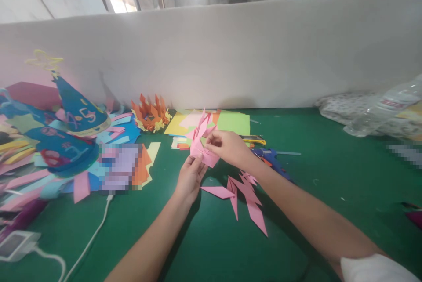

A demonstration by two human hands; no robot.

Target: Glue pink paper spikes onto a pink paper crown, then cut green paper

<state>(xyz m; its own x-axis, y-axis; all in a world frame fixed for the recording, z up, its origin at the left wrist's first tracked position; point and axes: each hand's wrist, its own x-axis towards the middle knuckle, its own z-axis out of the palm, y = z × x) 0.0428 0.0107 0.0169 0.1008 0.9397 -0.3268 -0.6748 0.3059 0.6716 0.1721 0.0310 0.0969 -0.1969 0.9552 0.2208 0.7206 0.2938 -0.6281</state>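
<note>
Above the middle of the green table, my left hand (pixel 191 175) grips the lower edge of a pink folded-paper piece (pixel 208 157), its thumb on the near face. Pointed pink tips rise from the top of this piece. My right hand (pixel 227 146) pinches at its right side, fingertips pressed together on the paper. Exactly which fold lies between those fingertips is hidden. Just below my hands, several loose pink folded-paper pieces (pixel 252 205) with sharp points lie on the table, partly under my right forearm.
Behind my hands lie coloured paper sheets (pixel 234 123), a yellow cutter (pixel 259 141) and a blue glue gun (pixel 277 165). An orange paper crown (pixel 151 115), blue party hats (pixel 77 108) and paper strips fill the left. A white cable (pixel 99 229) runs forward. A plastic bottle (pixel 379 110) leans at right.
</note>
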